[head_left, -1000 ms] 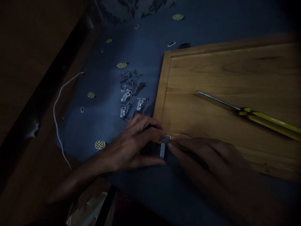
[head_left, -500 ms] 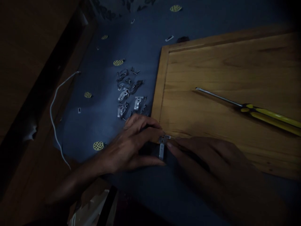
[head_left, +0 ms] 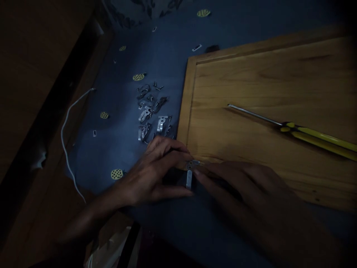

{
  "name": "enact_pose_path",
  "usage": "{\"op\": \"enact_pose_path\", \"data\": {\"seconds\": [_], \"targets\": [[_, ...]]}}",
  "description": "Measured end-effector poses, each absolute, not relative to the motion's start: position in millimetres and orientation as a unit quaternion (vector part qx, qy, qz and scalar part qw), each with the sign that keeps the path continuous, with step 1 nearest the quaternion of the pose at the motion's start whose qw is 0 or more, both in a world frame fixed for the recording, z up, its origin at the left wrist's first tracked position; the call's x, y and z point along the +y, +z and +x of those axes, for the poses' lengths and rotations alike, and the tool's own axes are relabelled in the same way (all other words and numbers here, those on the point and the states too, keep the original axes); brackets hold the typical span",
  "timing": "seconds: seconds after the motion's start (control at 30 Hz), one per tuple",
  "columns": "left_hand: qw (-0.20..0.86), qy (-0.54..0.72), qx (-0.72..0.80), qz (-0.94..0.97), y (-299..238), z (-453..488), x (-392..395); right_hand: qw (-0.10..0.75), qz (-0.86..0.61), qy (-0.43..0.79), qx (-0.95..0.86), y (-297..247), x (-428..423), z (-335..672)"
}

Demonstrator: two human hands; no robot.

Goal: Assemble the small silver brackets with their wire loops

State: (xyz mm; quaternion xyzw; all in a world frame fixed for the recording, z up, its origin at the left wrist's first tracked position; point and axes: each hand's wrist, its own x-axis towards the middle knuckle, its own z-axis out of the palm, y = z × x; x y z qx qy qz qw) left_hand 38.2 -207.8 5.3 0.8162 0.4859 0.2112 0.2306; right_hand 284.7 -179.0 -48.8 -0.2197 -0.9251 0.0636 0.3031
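A small metal bracket (head_left: 189, 178) with screw holes sits at the near left corner of a framed wooden panel (head_left: 237, 137). The fingers of my left hand (head_left: 147, 173) press at the corner beside the bracket's holed end, and the thumb lies by its lower tip, so the hand is closed around it. From the other side, my right hand (head_left: 251, 190) meets the same holed end with thumb and fingertips drawn together. Deep shadow covers most of the right hand; whether a screw is between its fingertips cannot be seen.
A screwdriver (head_left: 290, 127) with a yellow and black handle lies on the panel. Several similar metal brackets (head_left: 144, 131) and loose screws (head_left: 158, 88) are scattered on the blue patterned cloth (head_left: 117, 145) left of it. A white cord (head_left: 64, 149) hangs along the left edge.
The view has shifted slightly, so the panel and screwdriver appear a little further left. Both hands keep nearly the same pose at the bracket.
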Motion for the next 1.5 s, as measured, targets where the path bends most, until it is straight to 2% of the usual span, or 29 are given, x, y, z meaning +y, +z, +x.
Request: {"op": "enact_pose_path", "data": {"seconds": [0.33,0.47,0.93,1.03,1.17,1.27,1.37,1.5], "targets": [[0.250,0.219,0.489,0.807,5.6,36.9,-207.2,0.306,-0.208,0.047,-0.928,-43.6,-176.2,284.7],[0.258,0.219,0.494,0.801,5.7,36.5,-206.8,0.283,-0.185,0.033,-0.941,-39.8,-170.4,284.4],[0.248,0.235,0.491,0.802,1.9,38.4,-204.9,0.317,-0.226,0.047,-0.920,-51.7,-176.0,280.7],[0.245,0.237,0.506,0.792,0.7,41.5,-205.7,0.307,-0.224,0.054,-0.923,-41.4,-176.9,278.7],[0.234,0.251,0.522,0.781,-10.6,42.4,-207.2,0.347,-0.220,0.099,-0.906,-19.1,-171.4,289.8],[0.221,0.273,0.523,0.777,-27.0,39.3,-206.5,0.370,-0.281,0.094,-0.880,-2.7,-136.4,323.1],[0.206,0.298,0.523,0.771,-40.7,34.0,-208.5,0.329,-0.482,0.053,-0.811,12.3,-66.2,373.9],[0.144,0.353,0.557,0.738,-47.8,30.2,-215.0,0.295,-0.610,-0.003,-0.736,14.6,42.0,425.5]]}}
